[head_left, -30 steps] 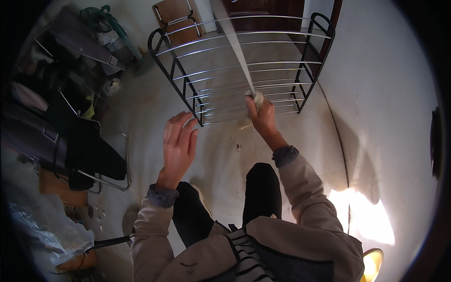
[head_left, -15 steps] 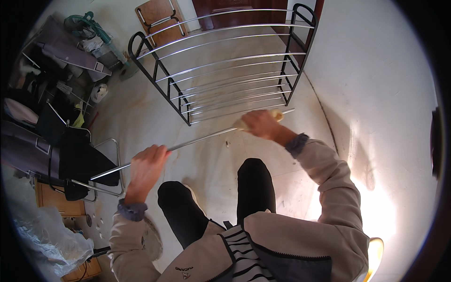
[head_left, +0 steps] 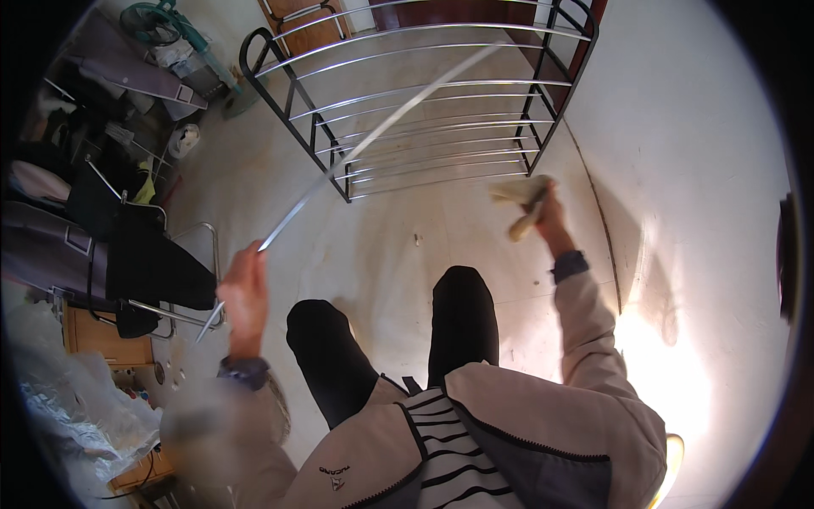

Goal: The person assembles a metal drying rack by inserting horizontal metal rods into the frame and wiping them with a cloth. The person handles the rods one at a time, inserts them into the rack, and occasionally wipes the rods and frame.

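My left hand (head_left: pixel 245 290) is closed around a long thin metal rod (head_left: pixel 292 212) near its lower end. The rod slants up to the right, and its blurred far part crosses in front of the shoe rack (head_left: pixel 335 188). Off to the right, apart from the rod, my right hand (head_left: pixel 549 212) grips a pale yellowish cloth (head_left: pixel 519 193), whose loose ends hang out on the left side of the fingers. The rack has black side frames and several tiers of silver bars, and it stands on the floor just beyond both hands.
A white wall (head_left: pixel 678 153) runs along the right side. To the left are a black folding chair (head_left: pixel 157 263), a green fan (head_left: pixel 153 24) and piled bags. Clear plastic sheeting (head_left: pixel 93 416) lies at the lower left. A folded wooden chair (head_left: pixel 309 34) leans behind the rack.
My right hand with the cloth has come off the rod and moved right. The rod's far end has swung up in front of the rack. The view has shifted slightly.
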{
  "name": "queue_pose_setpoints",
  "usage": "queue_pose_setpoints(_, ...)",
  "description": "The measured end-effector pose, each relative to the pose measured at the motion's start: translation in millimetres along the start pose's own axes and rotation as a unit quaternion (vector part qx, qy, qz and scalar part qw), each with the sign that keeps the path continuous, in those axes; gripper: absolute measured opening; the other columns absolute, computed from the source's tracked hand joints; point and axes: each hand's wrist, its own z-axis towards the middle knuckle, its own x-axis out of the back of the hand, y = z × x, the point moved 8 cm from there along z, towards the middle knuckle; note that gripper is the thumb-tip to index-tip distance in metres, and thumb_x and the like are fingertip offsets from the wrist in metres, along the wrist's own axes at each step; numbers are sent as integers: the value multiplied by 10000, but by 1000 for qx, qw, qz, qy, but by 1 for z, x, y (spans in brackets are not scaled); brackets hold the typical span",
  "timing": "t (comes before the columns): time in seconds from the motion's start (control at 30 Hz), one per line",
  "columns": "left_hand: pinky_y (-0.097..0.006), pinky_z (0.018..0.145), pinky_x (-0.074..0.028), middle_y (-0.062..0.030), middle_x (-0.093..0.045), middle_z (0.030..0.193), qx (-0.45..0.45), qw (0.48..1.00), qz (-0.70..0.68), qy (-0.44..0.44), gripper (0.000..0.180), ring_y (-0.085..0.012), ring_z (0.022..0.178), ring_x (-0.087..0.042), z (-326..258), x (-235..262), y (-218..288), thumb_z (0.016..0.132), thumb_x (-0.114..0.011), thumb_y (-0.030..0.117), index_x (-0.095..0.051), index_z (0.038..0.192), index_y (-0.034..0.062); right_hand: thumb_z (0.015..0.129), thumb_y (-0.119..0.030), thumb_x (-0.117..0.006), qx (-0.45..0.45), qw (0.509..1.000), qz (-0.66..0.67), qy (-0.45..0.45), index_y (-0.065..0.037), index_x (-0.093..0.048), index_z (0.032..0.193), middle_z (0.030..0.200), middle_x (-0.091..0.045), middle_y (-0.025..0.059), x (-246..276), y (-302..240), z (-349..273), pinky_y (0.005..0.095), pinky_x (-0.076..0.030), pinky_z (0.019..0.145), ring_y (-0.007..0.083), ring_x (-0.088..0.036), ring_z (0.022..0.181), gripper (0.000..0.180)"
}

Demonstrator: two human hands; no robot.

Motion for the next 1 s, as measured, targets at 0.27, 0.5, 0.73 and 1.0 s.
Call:
queue_pose_setpoints(0.27,-391,540,-509,-54,-620,763,-48,992,-31,-110,133,-287,652,-643,3,-128,115,940,-658,248,-642,958,117,1009,-534,-496,-127,913,287,-262,-85,-486,1281,1225,-571,90,-203,108,-177,511,-510,905,301,-587,1092,525)
queue_pose_setpoints(0.5,-377,508,-488,-28,-582,725,-104,986,-14,-129,148,-261,605,-616,-8,-111,108,927,-675,255,-614,916,120,922,-532,-655,-70,945,297,-121,-127,-489,800,665,-462,24,-192,71,-154,358,-366,540,198,-442,581,454)
queue_pose_setpoints(0.73,-369,556,-490,-61,-577,748,-153,975,14,-162,147,-268,653,-612,-24,-58,44,893,-713,193,-615,924,88,1028,-485,-478,74,970,223,-65,-92,-485,1300,1195,-603,115,-58,-13,3,520,-518,942,310,-618,1075,478)
queue_pose_setpoints(1.0,-372,587,-491,-72,-565,756,-150,974,141,-99,182,-263,671,-599,-18,0,-23,885,-724,155,-680,1045,80,1060,-490,-334,205,966,155,-38,-32,-381,1409,1358,-516,201,11,-124,-20,532,-570,928,411,-563,1209,577)
